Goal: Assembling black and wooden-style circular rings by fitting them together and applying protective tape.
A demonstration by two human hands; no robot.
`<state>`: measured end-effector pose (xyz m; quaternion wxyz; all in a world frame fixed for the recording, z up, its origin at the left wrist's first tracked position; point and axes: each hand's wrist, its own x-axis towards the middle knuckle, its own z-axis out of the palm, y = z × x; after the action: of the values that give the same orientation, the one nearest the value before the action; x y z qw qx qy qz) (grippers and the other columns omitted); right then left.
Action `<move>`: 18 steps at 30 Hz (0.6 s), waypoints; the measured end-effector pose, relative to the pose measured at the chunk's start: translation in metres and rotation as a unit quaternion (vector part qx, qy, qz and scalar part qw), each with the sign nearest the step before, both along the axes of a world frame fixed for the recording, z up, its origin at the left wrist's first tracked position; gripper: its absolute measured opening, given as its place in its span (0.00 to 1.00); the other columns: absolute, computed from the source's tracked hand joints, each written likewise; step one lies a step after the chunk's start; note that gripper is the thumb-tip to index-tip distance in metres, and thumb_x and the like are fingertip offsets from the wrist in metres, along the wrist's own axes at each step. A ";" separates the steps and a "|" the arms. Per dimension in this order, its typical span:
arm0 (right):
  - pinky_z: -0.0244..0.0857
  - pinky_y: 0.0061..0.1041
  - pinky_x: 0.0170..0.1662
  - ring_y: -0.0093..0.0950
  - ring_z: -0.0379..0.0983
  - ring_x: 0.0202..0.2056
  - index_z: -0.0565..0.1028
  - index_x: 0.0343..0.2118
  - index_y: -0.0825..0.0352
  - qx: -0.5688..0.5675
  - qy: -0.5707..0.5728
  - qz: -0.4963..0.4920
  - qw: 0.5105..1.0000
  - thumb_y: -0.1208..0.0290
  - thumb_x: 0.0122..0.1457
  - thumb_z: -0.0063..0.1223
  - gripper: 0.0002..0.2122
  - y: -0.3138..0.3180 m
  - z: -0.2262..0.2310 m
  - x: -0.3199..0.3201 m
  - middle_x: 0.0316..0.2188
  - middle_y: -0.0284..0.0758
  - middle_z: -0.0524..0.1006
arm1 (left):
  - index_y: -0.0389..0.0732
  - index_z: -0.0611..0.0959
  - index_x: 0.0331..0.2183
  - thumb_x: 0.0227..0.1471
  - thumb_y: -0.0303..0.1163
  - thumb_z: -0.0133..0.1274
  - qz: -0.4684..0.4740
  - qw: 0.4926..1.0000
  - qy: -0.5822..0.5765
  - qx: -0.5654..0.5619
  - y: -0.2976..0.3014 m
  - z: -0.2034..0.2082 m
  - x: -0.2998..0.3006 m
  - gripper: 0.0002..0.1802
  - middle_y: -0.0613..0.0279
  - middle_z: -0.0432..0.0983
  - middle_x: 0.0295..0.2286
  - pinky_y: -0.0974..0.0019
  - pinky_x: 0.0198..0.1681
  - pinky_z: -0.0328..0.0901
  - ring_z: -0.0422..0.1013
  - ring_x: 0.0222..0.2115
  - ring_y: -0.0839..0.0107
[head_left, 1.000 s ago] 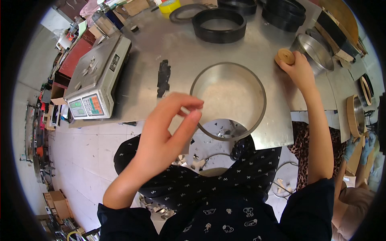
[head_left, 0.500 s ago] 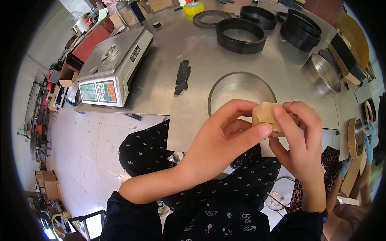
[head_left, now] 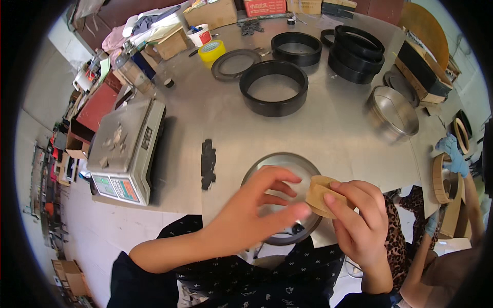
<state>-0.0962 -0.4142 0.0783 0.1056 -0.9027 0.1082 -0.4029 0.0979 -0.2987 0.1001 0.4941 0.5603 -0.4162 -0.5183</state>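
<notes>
My right hand pinches a small tan block between thumb and fingers. The block looks like a stack of flat pieces with one standing a little askew; its exact kind is unclear. Just left of it, my left hand is open, its fingers spread and slightly blurred, touching nothing. Both hands are above a round metal ring or shallow dish with a grey rim near the table's front edge. My hands hide part of this round piece.
A scale with scraps on its pan stands left. Black rings, a stacked black pair, yellow tape and a metal bowl lie farther back. At right, a co-worker's blue-gloved hand touches a tan-lined ring.
My left hand has let go of the tan block and moved left, its fingers opening. My right hand still holds the block, now turned. The view has tilted up, showing more of the table's back.
</notes>
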 end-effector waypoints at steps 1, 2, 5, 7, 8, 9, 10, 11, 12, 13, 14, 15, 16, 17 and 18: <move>0.72 0.28 0.38 0.35 0.72 0.40 0.79 0.44 0.63 0.009 -0.005 0.000 1.000 0.78 0.39 0.62 0.23 -0.005 0.001 0.006 0.43 0.36 0.75 | 0.37 0.68 0.53 0.54 0.28 0.58 0.000 1.000 -0.005 0.009 -0.007 0.003 0.004 0.27 0.59 0.65 0.50 0.63 0.55 0.62 0.66 0.50 0.69; 0.73 0.27 0.38 0.35 0.72 0.40 0.79 0.44 0.63 -0.016 0.000 -0.001 1.000 0.77 0.38 0.61 0.23 -0.010 0.004 0.015 0.43 0.35 0.75 | 0.37 0.70 0.49 0.53 0.30 0.60 0.022 0.998 -0.049 -0.017 -0.011 0.007 0.007 0.24 0.60 0.67 0.46 0.66 0.50 0.65 0.68 0.45 0.71; 0.74 0.24 0.36 0.33 0.72 0.39 0.80 0.43 0.63 -0.059 -0.003 0.022 0.998 0.75 0.37 0.59 0.23 -0.017 -0.005 0.041 0.44 0.34 0.75 | 0.36 0.74 0.41 0.52 0.30 0.62 0.109 0.992 -0.057 -0.042 -0.006 -0.002 -0.001 0.17 0.62 0.70 0.40 0.70 0.42 0.68 0.71 0.39 0.75; 0.74 0.25 0.34 0.33 0.72 0.40 0.80 0.43 0.63 -0.110 -0.059 0.031 0.992 0.75 0.38 0.59 0.23 -0.016 -0.012 0.056 0.44 0.35 0.75 | 0.36 0.75 0.40 0.51 0.28 0.61 0.193 0.978 -0.038 -0.075 -0.003 -0.010 0.002 0.15 0.62 0.71 0.38 0.71 0.41 0.68 0.72 0.38 0.75; 0.74 0.25 0.33 0.33 0.72 0.39 0.80 0.43 0.64 -0.103 -0.060 0.044 0.992 0.75 0.39 0.59 0.22 -0.012 -0.014 0.060 0.43 0.35 0.76 | 0.36 0.75 0.39 0.51 0.26 0.61 0.205 0.974 -0.052 -0.087 0.003 -0.014 0.001 0.14 0.63 0.70 0.38 0.71 0.41 0.68 0.71 0.38 0.76; 0.74 0.25 0.33 0.33 0.72 0.39 0.80 0.43 0.64 -0.101 -0.058 0.059 0.991 0.75 0.39 0.59 0.22 -0.006 -0.017 0.065 0.43 0.35 0.76 | 0.36 0.75 0.39 0.51 0.26 0.61 0.218 0.971 -0.049 -0.084 0.011 -0.021 0.002 0.14 0.63 0.70 0.38 0.71 0.41 0.68 0.71 0.38 0.76; 0.74 0.25 0.33 0.34 0.72 0.38 0.79 0.44 0.64 -0.103 -0.050 0.068 0.991 0.76 0.39 0.59 0.22 0.000 -0.021 0.068 0.42 0.35 0.76 | 0.37 0.75 0.39 0.51 0.26 0.61 0.230 0.963 -0.075 -0.117 0.018 -0.031 0.002 0.14 0.63 0.70 0.38 0.71 0.41 0.68 0.70 0.39 0.76; 0.74 0.25 0.33 0.34 0.73 0.38 0.79 0.44 0.64 -0.105 -0.042 0.077 0.991 0.77 0.40 0.60 0.23 0.006 -0.024 0.070 0.42 0.35 0.76 | 0.37 0.76 0.39 0.51 0.27 0.61 0.240 0.954 -0.101 -0.149 0.027 -0.038 0.001 0.14 0.63 0.69 0.38 0.71 0.41 0.68 0.70 0.39 0.76; 0.74 0.25 0.33 0.34 0.73 0.38 0.79 0.44 0.64 -0.103 -0.035 0.088 0.990 0.77 0.40 0.60 0.23 0.008 -0.026 0.068 0.42 0.35 0.76 | 0.37 0.76 0.38 0.52 0.28 0.61 0.245 0.949 -0.127 -0.156 0.033 -0.041 -0.003 0.12 0.64 0.68 0.38 0.71 0.41 0.68 0.69 0.40 0.76; 0.74 0.25 0.33 0.34 0.73 0.38 0.78 0.45 0.64 -0.106 -0.031 0.103 0.989 0.77 0.40 0.60 0.23 0.010 -0.026 0.061 0.41 0.35 0.76 | 0.37 0.76 0.38 0.52 0.28 0.61 0.259 0.947 -0.123 -0.149 0.041 -0.039 -0.011 0.12 0.64 0.68 0.38 0.71 0.41 0.68 0.69 0.40 0.76; 0.73 0.25 0.32 0.35 0.73 0.37 0.78 0.47 0.64 -0.109 -0.028 0.116 0.987 0.78 0.40 0.60 0.24 0.012 -0.027 0.054 0.40 0.35 0.77 | 0.37 0.77 0.37 0.52 0.29 0.61 0.245 0.962 -0.064 -0.104 0.047 -0.033 -0.020 0.12 0.64 0.68 0.38 0.71 0.41 0.67 0.69 0.40 0.76; 0.73 0.25 0.32 0.35 0.73 0.37 0.78 0.47 0.64 -0.106 -0.028 0.123 0.986 0.78 0.40 0.60 0.24 0.014 -0.028 0.049 0.40 0.35 0.77 | 0.37 0.77 0.36 0.52 0.29 0.61 0.225 0.972 -0.008 -0.064 0.051 -0.029 -0.025 0.11 0.64 0.68 0.38 0.71 0.42 0.67 0.68 0.40 0.76; 0.73 0.25 0.33 0.35 0.73 0.37 0.77 0.47 0.64 -0.103 -0.031 0.138 0.985 0.78 0.40 0.61 0.25 0.016 -0.030 0.043 0.40 0.35 0.77 | 0.37 0.77 0.35 0.53 0.29 0.60 0.229 0.969 -0.038 -0.083 0.054 -0.036 -0.033 0.09 0.63 0.68 0.39 0.70 0.43 0.67 0.68 0.40 0.76; 0.73 0.25 0.33 0.36 0.73 0.36 0.77 0.48 0.65 -0.099 -0.036 0.151 0.983 0.79 0.40 0.61 0.25 0.018 -0.032 0.035 0.40 0.35 0.77 | 0.37 0.77 0.35 0.53 0.29 0.60 0.231 0.969 -0.042 -0.078 0.057 -0.040 -0.040 0.09 0.63 0.68 0.39 0.70 0.43 0.67 0.68 0.40 0.76; 0.72 0.27 0.33 0.37 0.74 0.36 0.76 0.47 0.66 -0.106 -0.038 0.149 0.982 0.81 0.40 0.61 0.25 0.021 -0.029 0.026 0.39 0.36 0.78 | 0.37 0.77 0.35 0.54 0.28 0.59 0.233 0.968 -0.025 -0.086 0.058 -0.040 -0.045 0.08 0.63 0.68 0.39 0.70 0.44 0.66 0.68 0.40 0.76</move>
<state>-0.0697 -0.3934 0.0495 0.0724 -0.8988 -0.0753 -0.4257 0.0525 -0.2403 0.0597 0.6368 0.6103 -0.3295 -0.3369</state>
